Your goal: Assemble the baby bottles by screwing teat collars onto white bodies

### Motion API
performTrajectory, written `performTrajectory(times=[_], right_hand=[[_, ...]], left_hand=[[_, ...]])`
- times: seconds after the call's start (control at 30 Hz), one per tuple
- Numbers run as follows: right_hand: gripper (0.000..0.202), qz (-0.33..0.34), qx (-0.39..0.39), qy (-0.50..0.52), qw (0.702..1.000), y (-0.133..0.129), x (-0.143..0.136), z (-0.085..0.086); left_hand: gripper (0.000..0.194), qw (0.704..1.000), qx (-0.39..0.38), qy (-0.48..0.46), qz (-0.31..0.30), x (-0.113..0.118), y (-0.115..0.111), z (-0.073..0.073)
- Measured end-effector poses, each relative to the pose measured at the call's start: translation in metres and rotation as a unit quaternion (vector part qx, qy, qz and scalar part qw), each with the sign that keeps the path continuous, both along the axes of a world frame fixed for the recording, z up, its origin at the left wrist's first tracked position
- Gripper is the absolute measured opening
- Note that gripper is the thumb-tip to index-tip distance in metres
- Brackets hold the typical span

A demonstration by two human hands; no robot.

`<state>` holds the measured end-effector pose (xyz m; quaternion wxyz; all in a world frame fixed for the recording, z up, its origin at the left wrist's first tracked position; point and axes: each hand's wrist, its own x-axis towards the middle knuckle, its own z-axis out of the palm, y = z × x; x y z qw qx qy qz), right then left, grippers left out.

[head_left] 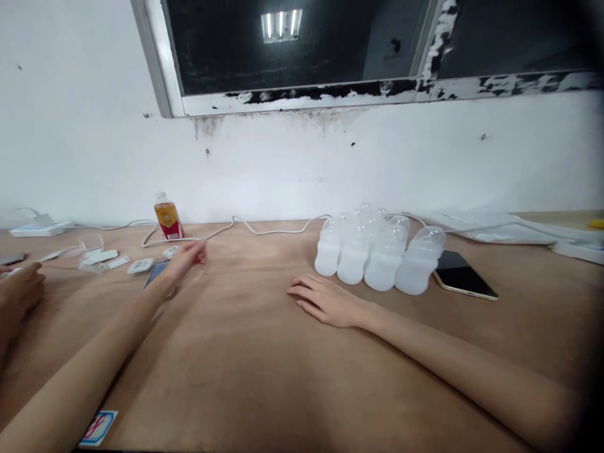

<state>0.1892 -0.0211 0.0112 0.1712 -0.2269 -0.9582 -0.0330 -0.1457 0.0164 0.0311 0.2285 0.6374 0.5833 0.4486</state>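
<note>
My right hand (pixel 325 301) lies palm down on the brown tabletop (pixel 245 365), fingers stretched and a little apart, holding nothing. Just behind and to the right of it stands a tight group of several frosted white baby bottles (pixel 384 264) with clear domed caps. My left hand (pixel 185 259) hovers over the table at the left, its fingers blurred, so I cannot tell what they do. Partly hidden beneath that forearm is a phone (pixel 156 272).
A drink bottle (pixel 168 217) stands near the wall, and a white cable (pixel 274 231) runs along the back. Small white boxes (pixel 140 266) lie at left, near another person's hand (pixel 23 290). At right are a dark phone (pixel 465 275), plastic bags (pixel 500 228) and a power strip (pixel 578 250).
</note>
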Motion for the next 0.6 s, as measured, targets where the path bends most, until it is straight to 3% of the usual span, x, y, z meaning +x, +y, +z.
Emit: performTrajectory(times=[0.13, 0.23, 0.37, 0.5, 0.6], right_hand=[[0.031, -0.001, -0.011, 0.004, 1.000, 0.001, 0.000, 0.001], [0.031, 0.001, -0.014, -0.003, 1.000, 0.002, -0.001, 0.001], [0.032, 0.000, -0.015, -0.005, 1.000, 0.002, -0.001, 0.000], [0.032, -0.005, -0.018, -0.007, 1.000, 0.002, -0.001, 0.000], [0.032, -0.008, -0.020, -0.005, 1.000, 0.001, -0.001, 0.000]], left_hand=[[0.029, 0.988, 0.006, 0.042, 0.151, -0.078, 0.003, 0.020], [0.025, 0.965, -0.014, 0.114, 0.235, -0.114, -0.008, 0.023], [0.024, 0.922, -0.024, 0.226, 0.314, -0.126, -0.017, 0.006], [0.024, 0.904, -0.046, 0.299, 0.301, -0.122, -0.015, -0.010], [0.027, 0.905, -0.055, 0.327, 0.266, -0.124, -0.015, -0.012]])
